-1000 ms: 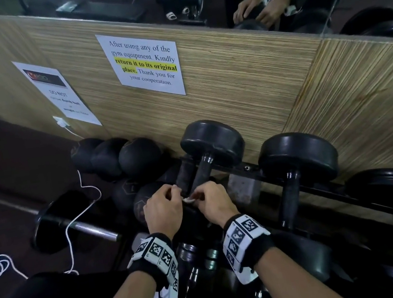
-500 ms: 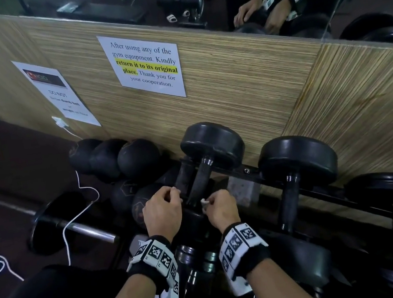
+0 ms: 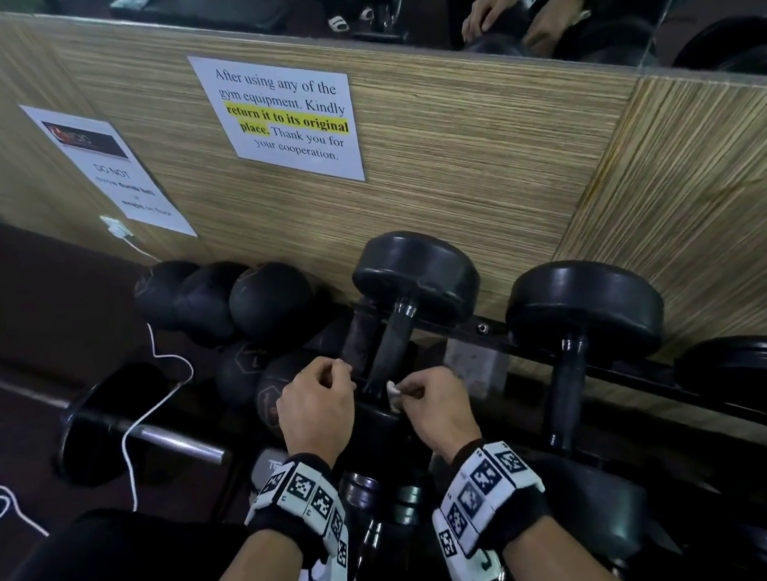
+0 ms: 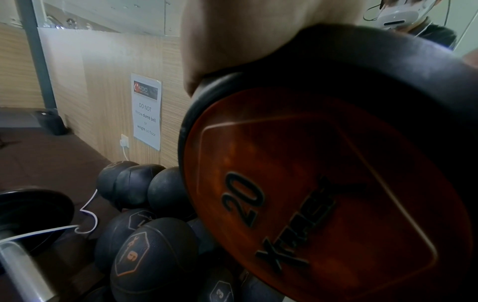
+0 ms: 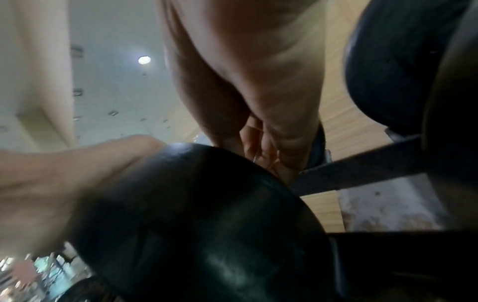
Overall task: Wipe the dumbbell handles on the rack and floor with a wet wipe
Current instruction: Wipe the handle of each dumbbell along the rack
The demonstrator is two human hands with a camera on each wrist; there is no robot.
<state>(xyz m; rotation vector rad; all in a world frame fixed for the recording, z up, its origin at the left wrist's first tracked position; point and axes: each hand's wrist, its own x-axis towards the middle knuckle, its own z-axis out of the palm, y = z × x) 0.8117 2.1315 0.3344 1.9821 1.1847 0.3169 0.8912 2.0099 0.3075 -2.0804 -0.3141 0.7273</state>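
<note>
1. In the head view both hands sit at the near end of a dumbbell (image 3: 404, 307) that lies on the rack (image 3: 492, 329), its knurled handle (image 3: 392, 343) sloping down toward them.
2. The right hand (image 3: 434, 412) pinches a small white wipe (image 3: 392, 391) between its curled fingertips, just beside the bottom of the handle.
3. The left hand (image 3: 317, 407) is loosely clenched with its fingertips at the near weight; whether it grips anything I cannot tell.
4. Only the left wrist view shows that weight's end face (image 4: 318, 196): a round, smooth orange disc with a raised "20", rimmed in black rubber.
5. The right wrist view, blurred, shows the rounded glossy black rubber (image 5: 207, 220) under the curled fingers (image 5: 258, 143); the wipe is hard to make out there.
6. Matte black balls (image 3: 268, 297) lie heaped against the striped wood-grain wall (image 3: 477, 166), where two paper notices (image 3: 290, 115) hang.
7. A white cord (image 3: 143, 425) trails over a steel bar (image 3: 170, 439) on the floor.
</note>
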